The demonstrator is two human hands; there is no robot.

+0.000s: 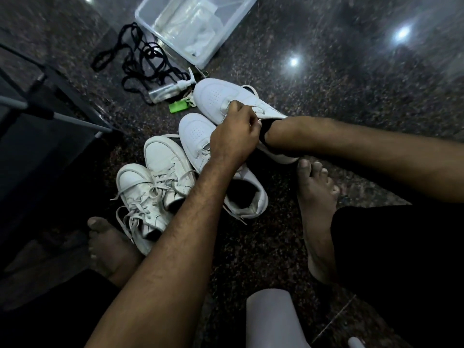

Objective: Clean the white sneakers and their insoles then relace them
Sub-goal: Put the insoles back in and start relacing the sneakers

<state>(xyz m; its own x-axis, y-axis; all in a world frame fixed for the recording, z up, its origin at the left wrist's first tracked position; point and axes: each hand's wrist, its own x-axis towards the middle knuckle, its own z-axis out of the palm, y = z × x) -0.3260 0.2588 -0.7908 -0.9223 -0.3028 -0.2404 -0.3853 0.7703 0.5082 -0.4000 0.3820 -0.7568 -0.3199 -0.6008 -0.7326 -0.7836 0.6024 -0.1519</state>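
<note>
I am leaving the laced pair (150,189) parked at my left and pinching a white lace (258,112) with my left hand (233,136) over the far sneaker (226,99). My right hand (276,131) is reaching into its collar to steady it, I'd say; its fingers are hiding inside, so I cannot tell their state.

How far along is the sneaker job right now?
Done: the two sneakers nearest the left foot look fully laced. In hand: the left hand pinches the lace on the far sneaker, and the right hand is inside it. Left: the sneaker under the left arm looks partly laced. Whether cleaning is finished can't be judged.
</note>
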